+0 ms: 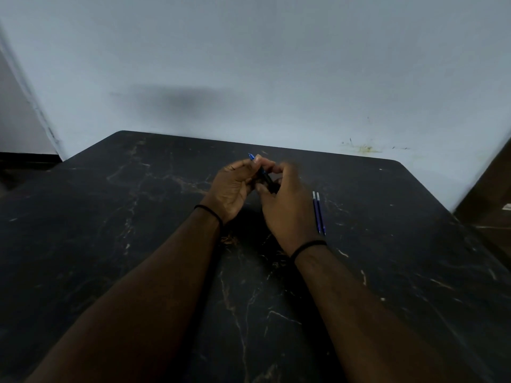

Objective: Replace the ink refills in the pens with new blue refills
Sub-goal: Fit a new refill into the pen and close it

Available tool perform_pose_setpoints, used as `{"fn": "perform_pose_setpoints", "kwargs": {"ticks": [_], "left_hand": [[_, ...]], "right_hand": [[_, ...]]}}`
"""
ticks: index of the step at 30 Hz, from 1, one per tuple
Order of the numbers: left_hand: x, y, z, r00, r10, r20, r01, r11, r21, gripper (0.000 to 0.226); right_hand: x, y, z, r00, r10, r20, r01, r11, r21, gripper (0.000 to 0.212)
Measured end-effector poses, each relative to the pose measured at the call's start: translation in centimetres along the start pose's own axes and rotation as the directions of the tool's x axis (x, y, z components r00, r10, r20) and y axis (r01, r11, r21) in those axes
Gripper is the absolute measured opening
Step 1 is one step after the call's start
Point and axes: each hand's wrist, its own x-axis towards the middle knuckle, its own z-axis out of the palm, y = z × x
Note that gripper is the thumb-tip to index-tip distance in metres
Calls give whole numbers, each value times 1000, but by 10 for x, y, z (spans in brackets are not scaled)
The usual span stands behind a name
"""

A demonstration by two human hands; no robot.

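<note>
A dark pen (265,175) with a blue tip pointing up and to the left is held between both hands above the middle of the black marble table (110,244). My left hand (233,186) grips its upper part near the tip, thumb and fingers curled round it. My right hand (284,200) grips its lower end, which its fingers hide. Two blue refills (318,212) lie side by side on the table just right of my right hand.
A pale wall stands right behind the table's far edge. A dark wooden piece of furniture (492,205) sits past the table's right side. A black band circles each wrist.
</note>
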Motion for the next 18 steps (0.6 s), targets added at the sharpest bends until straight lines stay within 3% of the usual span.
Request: {"fn": "perform_pose_setpoints", "kwargs": {"ticks": [3,6,10,15,18], "left_hand": [[0,0,1,1000,2,-12,-2,1000,-7,21],[0,0,0,1000,9,-21,-8,1000,21,20],[-2,-1,1,1000,-6,-22,7,999,44,20],[-2,0,1,1000,2,-18,-1,997,71,26],[-2,1,2,1000,-5,-18,6,999,43,19]], "right_hand": [[3,0,0,999,-3,33,4,999,-51,16],[4,1,-2,999,-32,25,35,986,-166,24],[2,2,-1,999,34,9,-34,999,-38,4],[2,0,2,996,86,34,-86,996,16,21],[3,0,2,996,78,49,-74,994,-80,20]]}}
